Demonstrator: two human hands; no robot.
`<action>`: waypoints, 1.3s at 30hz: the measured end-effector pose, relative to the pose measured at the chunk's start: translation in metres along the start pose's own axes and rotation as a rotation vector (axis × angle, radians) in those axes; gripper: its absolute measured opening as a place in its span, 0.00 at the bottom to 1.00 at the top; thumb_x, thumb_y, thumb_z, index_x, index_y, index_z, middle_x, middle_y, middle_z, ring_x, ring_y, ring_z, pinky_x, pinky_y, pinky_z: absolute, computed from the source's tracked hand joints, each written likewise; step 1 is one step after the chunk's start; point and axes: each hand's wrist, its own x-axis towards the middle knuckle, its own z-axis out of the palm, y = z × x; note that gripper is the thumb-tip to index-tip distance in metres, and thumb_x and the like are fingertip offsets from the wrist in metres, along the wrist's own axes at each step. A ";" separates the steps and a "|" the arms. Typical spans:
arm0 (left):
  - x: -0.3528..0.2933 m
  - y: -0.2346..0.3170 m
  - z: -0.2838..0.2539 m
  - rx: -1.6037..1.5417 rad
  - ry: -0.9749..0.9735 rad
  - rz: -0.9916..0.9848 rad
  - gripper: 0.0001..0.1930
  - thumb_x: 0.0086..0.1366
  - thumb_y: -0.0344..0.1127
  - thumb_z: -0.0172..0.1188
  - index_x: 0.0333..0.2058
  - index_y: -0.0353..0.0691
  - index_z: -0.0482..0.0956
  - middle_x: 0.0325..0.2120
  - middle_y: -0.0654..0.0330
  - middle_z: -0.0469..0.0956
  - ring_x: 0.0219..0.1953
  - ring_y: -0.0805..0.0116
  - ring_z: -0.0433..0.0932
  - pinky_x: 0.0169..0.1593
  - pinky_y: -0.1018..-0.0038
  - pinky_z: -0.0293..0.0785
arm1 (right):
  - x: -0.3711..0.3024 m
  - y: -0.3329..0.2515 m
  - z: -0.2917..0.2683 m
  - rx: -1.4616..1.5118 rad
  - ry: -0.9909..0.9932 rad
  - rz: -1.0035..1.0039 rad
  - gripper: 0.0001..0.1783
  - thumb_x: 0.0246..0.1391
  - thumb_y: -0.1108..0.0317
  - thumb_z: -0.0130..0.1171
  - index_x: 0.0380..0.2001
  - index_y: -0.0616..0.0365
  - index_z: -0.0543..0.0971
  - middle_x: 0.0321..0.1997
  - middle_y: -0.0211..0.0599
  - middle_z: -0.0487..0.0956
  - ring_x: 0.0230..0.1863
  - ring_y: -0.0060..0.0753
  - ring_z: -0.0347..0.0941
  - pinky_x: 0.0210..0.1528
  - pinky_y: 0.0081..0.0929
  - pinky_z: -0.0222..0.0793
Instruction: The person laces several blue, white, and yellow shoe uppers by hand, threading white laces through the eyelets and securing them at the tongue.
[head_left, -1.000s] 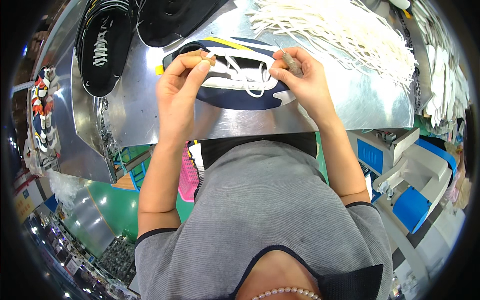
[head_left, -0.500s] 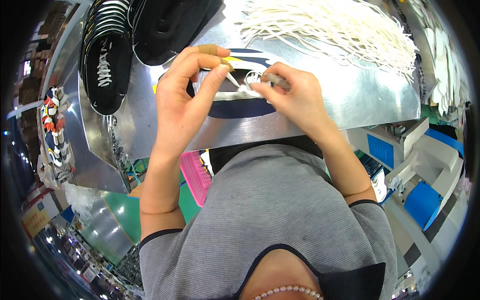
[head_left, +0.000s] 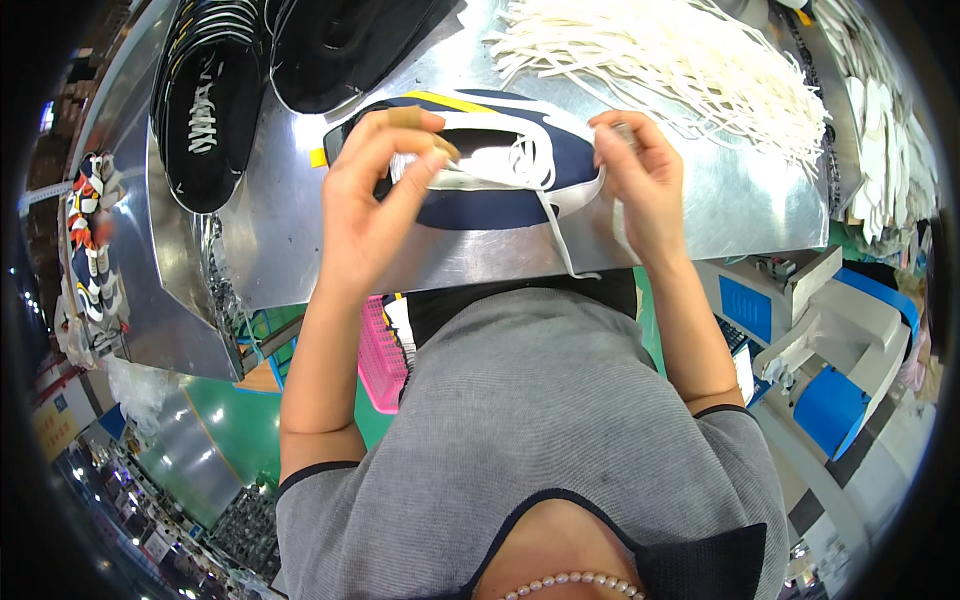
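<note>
A navy, white and yellow shoe upper (head_left: pixel 485 212) lies on the metal table in front of me, its opening facing up. White shoelace (head_left: pixel 525 158) is threaded and looped at the toe end of that opening, and one loose length hangs over the table's near edge. Over the heel side, my left hand (head_left: pixel 385 185) pinches a thin white strand that looks like the lace; its fingertips are slightly blurred. Beyond the toe, my right hand (head_left: pixel 645 185) is closed on white lace, which trails below the fingers. Tan tape wraps fingers of the left hand; a grey wrap covers a right finger.
Loose white laces (head_left: pixel 680 75) lie in a large heap at the back right. Stacked black shoe uppers (head_left: pixel 205 130) stand at the left, with another black piece (head_left: pixel 340 50) beside them. A pink basket (head_left: pixel 380 360) sits below the table's near edge (head_left: pixel 460 275).
My right hand has drawn away from the shoe opening to the right, past the toe, with lace in its fingers. My left hand stays near the opening. A length of lace now hangs toward me.
</note>
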 end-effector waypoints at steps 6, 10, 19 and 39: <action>0.028 0.033 0.016 0.180 -0.098 0.281 0.03 0.59 0.26 0.64 0.33 0.34 0.81 0.43 0.58 0.79 0.43 0.65 0.75 0.49 0.72 0.70 | 0.009 -0.030 0.028 -0.127 -0.386 0.124 0.10 0.56 0.67 0.66 0.37 0.64 0.82 0.32 0.24 0.79 0.35 0.14 0.71 0.41 0.17 0.67; 0.020 0.035 0.014 0.308 -0.007 0.144 0.05 0.61 0.27 0.63 0.36 0.34 0.81 0.39 0.58 0.81 0.39 0.66 0.77 0.45 0.72 0.71 | 0.012 -0.020 0.027 0.174 -0.168 0.175 0.12 0.54 0.68 0.69 0.37 0.65 0.82 0.29 0.23 0.78 0.32 0.13 0.69 0.36 0.15 0.64; 0.043 -0.007 0.015 -0.325 -0.392 -0.916 0.30 0.69 0.63 0.52 0.42 0.36 0.82 0.31 0.61 0.81 0.28 0.79 0.74 0.32 0.81 0.67 | 0.022 0.011 0.031 -0.143 -0.073 0.185 0.19 0.49 0.69 0.71 0.43 0.62 0.78 0.29 0.33 0.82 0.29 0.19 0.74 0.33 0.21 0.69; 0.023 -0.007 0.054 -0.195 -0.044 -0.439 0.12 0.59 0.30 0.70 0.40 0.30 0.83 0.34 0.60 0.84 0.35 0.76 0.81 0.41 0.78 0.76 | 0.009 -0.010 0.008 -0.539 -0.201 -0.118 0.10 0.57 0.64 0.59 0.32 0.61 0.77 0.25 0.43 0.81 0.27 0.48 0.79 0.32 0.42 0.73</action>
